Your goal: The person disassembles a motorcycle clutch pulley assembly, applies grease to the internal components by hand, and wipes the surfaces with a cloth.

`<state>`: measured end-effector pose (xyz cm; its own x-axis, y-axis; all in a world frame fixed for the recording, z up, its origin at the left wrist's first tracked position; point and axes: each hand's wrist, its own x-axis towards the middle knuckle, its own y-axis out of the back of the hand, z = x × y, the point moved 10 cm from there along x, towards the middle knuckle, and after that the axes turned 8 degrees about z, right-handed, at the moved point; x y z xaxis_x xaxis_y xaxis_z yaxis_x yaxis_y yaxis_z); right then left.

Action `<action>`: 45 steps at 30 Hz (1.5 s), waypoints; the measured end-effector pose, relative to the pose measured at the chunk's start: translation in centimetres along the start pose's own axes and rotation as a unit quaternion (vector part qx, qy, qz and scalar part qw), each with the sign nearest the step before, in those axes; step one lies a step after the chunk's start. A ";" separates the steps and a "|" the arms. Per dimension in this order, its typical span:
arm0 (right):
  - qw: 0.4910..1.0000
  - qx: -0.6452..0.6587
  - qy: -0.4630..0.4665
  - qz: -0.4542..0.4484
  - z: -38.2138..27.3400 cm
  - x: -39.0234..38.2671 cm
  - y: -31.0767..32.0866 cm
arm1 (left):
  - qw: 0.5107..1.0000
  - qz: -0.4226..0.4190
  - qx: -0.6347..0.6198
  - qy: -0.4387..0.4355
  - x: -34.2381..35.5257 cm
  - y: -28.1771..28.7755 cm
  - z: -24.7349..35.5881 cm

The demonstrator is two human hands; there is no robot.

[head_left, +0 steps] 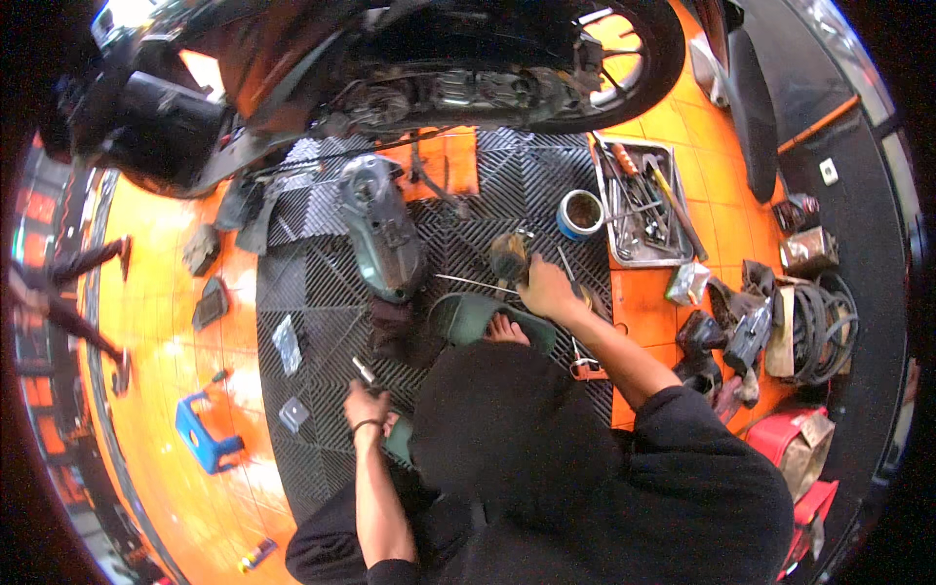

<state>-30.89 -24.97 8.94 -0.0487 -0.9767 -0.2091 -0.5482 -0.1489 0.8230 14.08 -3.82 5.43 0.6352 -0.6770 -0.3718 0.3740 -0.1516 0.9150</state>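
Note:
My right hand is closed on a yellow-and-black power tool, which is at the mat just ahead of my sandalled foot. Its grip is partly hidden under my fingers. Lower to the left, my left hand holds a small silver cylinder, like a socket, pointing up from the fingertips. A long grey engine cover lies on the ribbed black mat between me and the motorcycle. A thin metal rod rests near the power tool.
A metal tray of hand tools stands at the right, beside a white-and-blue tub. Parts and a coiled black belt lie farther right. At left are a blue stool and a person's legs.

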 end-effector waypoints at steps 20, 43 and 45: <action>0.914 -0.367 0.162 0.067 10.3 10.4 8.7 | 0.950 0.076 -0.052 -0.298 -9.2 -1.5 15.6; 0.747 -0.589 0.298 0.075 11.7 13.8 2.7 | 0.943 -0.106 0.119 -0.292 -16.7 -16.6 12.4; 0.751 -0.569 0.317 0.108 11.7 13.9 3.0 | 0.942 -0.094 0.113 -0.300 -16.9 -17.0 12.5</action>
<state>-42.99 -37.22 2.29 0.5709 -0.8210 -0.0080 0.5008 0.3405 0.7958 -11.53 1.20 -1.90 0.0492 -0.8980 -0.4372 0.2460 -0.4134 0.8767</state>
